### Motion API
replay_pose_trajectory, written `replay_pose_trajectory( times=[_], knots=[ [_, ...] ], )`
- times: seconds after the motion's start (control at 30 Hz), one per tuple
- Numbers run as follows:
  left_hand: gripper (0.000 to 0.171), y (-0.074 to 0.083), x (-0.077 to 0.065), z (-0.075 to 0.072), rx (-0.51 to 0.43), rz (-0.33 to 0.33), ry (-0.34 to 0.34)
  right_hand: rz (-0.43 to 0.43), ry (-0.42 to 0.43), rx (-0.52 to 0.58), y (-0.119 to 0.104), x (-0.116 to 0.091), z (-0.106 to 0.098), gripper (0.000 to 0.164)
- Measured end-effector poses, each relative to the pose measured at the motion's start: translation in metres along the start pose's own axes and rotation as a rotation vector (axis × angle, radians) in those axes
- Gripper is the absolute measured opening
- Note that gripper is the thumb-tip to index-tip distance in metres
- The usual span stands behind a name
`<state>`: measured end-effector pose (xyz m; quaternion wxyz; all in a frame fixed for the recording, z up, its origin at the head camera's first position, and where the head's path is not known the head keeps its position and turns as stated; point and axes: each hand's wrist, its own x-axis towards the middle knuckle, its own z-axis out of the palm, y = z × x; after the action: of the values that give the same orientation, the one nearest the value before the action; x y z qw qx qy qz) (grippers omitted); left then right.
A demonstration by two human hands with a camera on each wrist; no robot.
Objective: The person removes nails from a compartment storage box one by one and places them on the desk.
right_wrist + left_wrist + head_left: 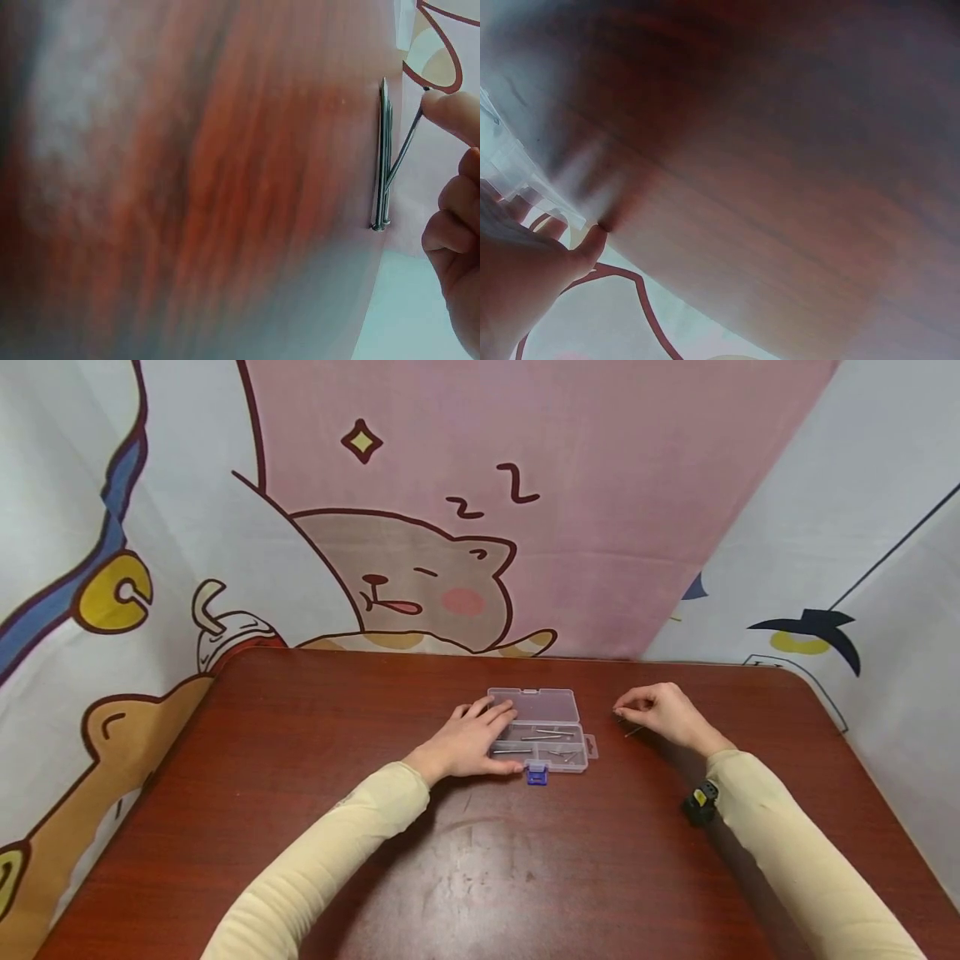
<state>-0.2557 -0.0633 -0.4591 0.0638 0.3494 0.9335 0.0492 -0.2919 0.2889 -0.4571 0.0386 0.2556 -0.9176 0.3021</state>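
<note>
A clear plastic compartment box [546, 768] lies on the table with its lid [551, 703] folded back and a blue latch [537, 775] at the front. Thin metal nails [547, 734] lie in its compartments. My left hand [474, 739] rests over the box's left end, fingers spread onto the lid and thumb along the front edge. To the right of the box, my right hand [667, 714] pinches one nail [409, 142] between thumb and forefinger. That nail slants down to a few long nails [380, 157] lying side by side on the table.
The brown wooden table [480, 877] ends at a printed cloth backdrop [600, 527] behind it. A clear hanging tab [591, 747] sticks out from the box's right side. The right wrist carries a small black camera [701, 803] low over the table.
</note>
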Motion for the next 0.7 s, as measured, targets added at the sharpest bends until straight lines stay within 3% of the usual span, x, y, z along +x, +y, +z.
replay_pose_trajectory(
  times=[0.27,0.57,0.7],
  knots=[
    [0.092,0.000,-0.001,-0.002,-0.009,0.008,0.002,0.034,-0.028,0.015,-0.004,-0.002,0.001,0.006],
    [0.093,-0.001,0.000,-0.001,-0.006,0.015,0.005,-0.005,0.062,0.067,-0.008,-0.003,0.003,0.006],
    [0.093,-0.002,0.000,-0.001,-0.008,0.016,0.006,-0.026,0.056,0.100,-0.018,0.001,0.005,0.006]
  ],
)
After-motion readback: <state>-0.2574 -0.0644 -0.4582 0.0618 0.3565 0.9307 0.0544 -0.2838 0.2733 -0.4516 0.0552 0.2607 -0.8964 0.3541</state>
